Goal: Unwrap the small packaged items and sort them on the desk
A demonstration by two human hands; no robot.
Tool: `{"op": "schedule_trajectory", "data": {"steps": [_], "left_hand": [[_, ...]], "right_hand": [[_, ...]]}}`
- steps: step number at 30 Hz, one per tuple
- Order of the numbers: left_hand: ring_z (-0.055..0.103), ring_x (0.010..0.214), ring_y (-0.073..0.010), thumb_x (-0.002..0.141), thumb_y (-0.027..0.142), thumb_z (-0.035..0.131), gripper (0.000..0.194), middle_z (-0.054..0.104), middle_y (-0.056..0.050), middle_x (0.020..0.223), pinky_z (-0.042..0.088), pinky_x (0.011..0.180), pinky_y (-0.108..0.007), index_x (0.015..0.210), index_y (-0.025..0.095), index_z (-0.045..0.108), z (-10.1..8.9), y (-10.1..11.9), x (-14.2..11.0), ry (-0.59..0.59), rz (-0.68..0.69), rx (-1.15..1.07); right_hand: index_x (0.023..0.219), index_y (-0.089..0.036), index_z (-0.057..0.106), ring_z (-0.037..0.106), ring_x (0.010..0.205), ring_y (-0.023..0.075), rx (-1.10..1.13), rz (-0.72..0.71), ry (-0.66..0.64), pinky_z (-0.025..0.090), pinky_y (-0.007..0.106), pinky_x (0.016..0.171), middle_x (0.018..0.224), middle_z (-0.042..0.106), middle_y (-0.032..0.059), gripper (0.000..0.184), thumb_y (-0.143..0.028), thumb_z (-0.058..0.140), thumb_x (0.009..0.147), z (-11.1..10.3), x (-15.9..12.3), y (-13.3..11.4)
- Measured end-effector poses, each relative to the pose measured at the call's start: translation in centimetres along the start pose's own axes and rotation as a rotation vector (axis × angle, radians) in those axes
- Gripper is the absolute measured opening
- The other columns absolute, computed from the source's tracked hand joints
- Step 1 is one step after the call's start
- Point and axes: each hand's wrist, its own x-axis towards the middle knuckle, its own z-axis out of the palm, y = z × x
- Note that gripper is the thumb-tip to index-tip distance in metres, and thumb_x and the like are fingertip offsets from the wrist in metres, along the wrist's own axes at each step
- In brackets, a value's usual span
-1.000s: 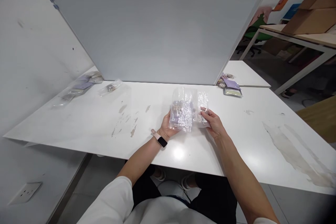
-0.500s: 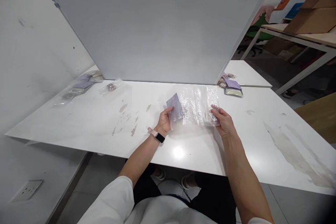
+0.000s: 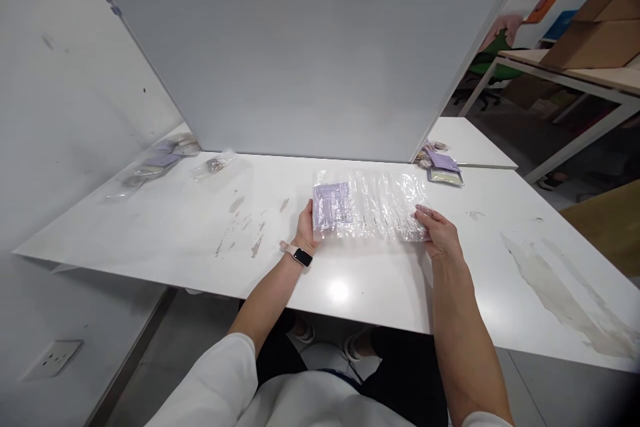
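Observation:
A long clear plastic bag (image 3: 380, 207) is stretched sideways between my hands, just over the table. A flat purple packet (image 3: 332, 205) shows through wrinkled plastic at its left end; I cannot tell whether it lies inside or behind. My left hand (image 3: 305, 227), with a watch on the wrist, holds this end, its fingers mostly hidden behind the plastic. At the opposite end, my right hand (image 3: 440, 232) pinches the bag between thumb and fingers.
A whiteboard (image 3: 310, 53) stands along the back of the white table (image 3: 270, 280). Bagged purple packets (image 3: 155, 163) lie at the far left, near a small clear bag (image 3: 214, 164). More packets (image 3: 444, 167) sit by the board's right foot.
The purple packet has turned from tilted to nearly square, and my left thumb no longer lies across its front. My right hand has moved slightly right, spreading the bag wider.

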Motion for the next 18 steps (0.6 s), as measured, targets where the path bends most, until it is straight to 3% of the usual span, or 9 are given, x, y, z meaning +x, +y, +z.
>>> {"op": "schedule_trajectory", "data": {"steps": [3, 8, 12, 15, 18], "left_hand": [[0.072, 0.09, -0.0266, 0.095, 0.031, 0.054, 0.022, 0.071, -0.006, 0.078, 0.057, 0.089, -0.041, 0.086, 0.015, 0.067, 0.4, -0.1, 0.0, -0.046, -0.024, -0.055], [0.068, 0.111, -0.0319, 0.1, 0.042, 0.039, 0.045, 0.074, -0.014, 0.107, 0.049, 0.102, -0.049, 0.12, 0.011, 0.066, 0.9, -0.8, 0.0, -0.172, -0.11, -0.04], [0.063, 0.121, -0.0324, 0.101, 0.048, 0.034, 0.054, 0.068, -0.013, 0.127, 0.043, 0.108, -0.054, 0.14, 0.018, 0.055, 0.7, -1.7, 0.3, -0.193, -0.136, -0.019], [0.063, 0.12, -0.0323, 0.101, 0.057, 0.029, 0.062, 0.067, -0.013, 0.129, 0.043, 0.108, -0.053, 0.146, 0.02, 0.051, 0.6, -2.0, 0.4, -0.194, -0.137, -0.048], [0.065, 0.114, -0.0316, 0.098, 0.063, 0.032, 0.066, 0.068, -0.013, 0.125, 0.046, 0.104, -0.051, 0.147, 0.022, 0.049, 0.6, -1.5, 0.3, -0.21, -0.125, -0.06]], "right_hand": [[0.086, -0.017, 0.077, 0.066, 0.073, 0.0096, 0.005, 0.003, 0.035, 0.054, 0.012, 0.055, 0.085, 0.074, 0.0021, 0.037, -0.015, 0.088, 0.051, -0.1, 0.4, 0.4], [0.083, -0.016, 0.077, 0.065, 0.068, 0.0087, 0.0, 0.019, 0.104, 0.052, 0.012, 0.05, 0.087, 0.074, 0.0029, 0.035, -0.011, 0.085, 0.049, 0.0, 0.7, 0.8], [0.083, -0.015, 0.077, 0.062, 0.062, 0.0086, -0.014, 0.04, 0.124, 0.047, 0.012, 0.043, 0.082, 0.073, 0.0029, 0.035, -0.012, 0.084, 0.049, 0.1, 0.6, 0.8], [0.083, -0.015, 0.076, 0.06, 0.059, 0.0092, -0.01, 0.043, 0.15, 0.042, 0.013, 0.038, 0.076, 0.071, 0.0023, 0.033, -0.013, 0.083, 0.051, 0.1, 0.6, 0.9], [0.084, -0.016, 0.074, 0.063, 0.064, 0.0104, 0.02, 0.028, 0.203, 0.046, 0.014, 0.041, 0.082, 0.071, 0.0024, 0.032, -0.012, 0.08, 0.053, 0.0, 0.6, 0.9]]}}
